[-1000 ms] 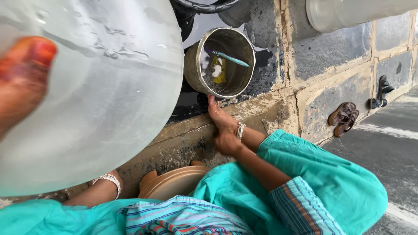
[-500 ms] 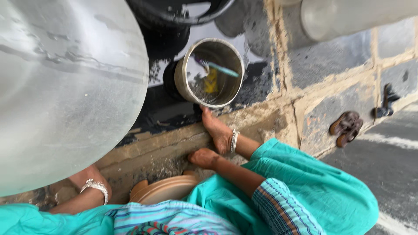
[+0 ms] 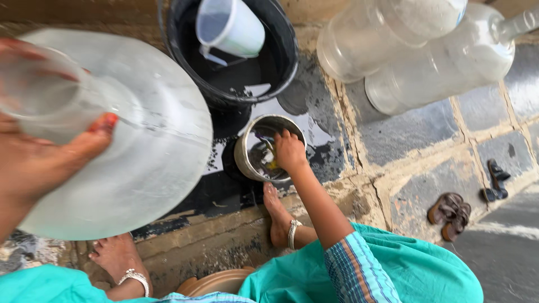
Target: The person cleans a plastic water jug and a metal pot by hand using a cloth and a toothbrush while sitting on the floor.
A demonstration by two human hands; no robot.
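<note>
The big clear jug (image 3: 129, 163) was the worry: I had it tipped on its side up near my face, gripped only at the neck by my left hand (image 3: 39, 163), and its wet plastic could have slid through my fingers (image 3: 92, 137). Had it slipped, it would have dropped toward my bare feet or onto the steel pot (image 3: 269, 148) below. With only one hand on it, I judged that hold weak for so wide a jug.

My left hand was curled round the neck, thumb pressed along the side, closed firmly on it. My right hand (image 3: 289, 151) reached down and forward, arm nearly straight, wrist bent over the pot's rim, fingers dipped inside. I could not tell whether they were closed on the small yellow scrubber there or only touching it. Reaching that far while crouched on the wet stone floor (image 3: 404, 134) might also have cost me my balance.

The pot stood just in front of my right foot (image 3: 278, 216), below the black bucket (image 3: 281, 62) with the white mug (image 3: 233, 28) in it.
</note>
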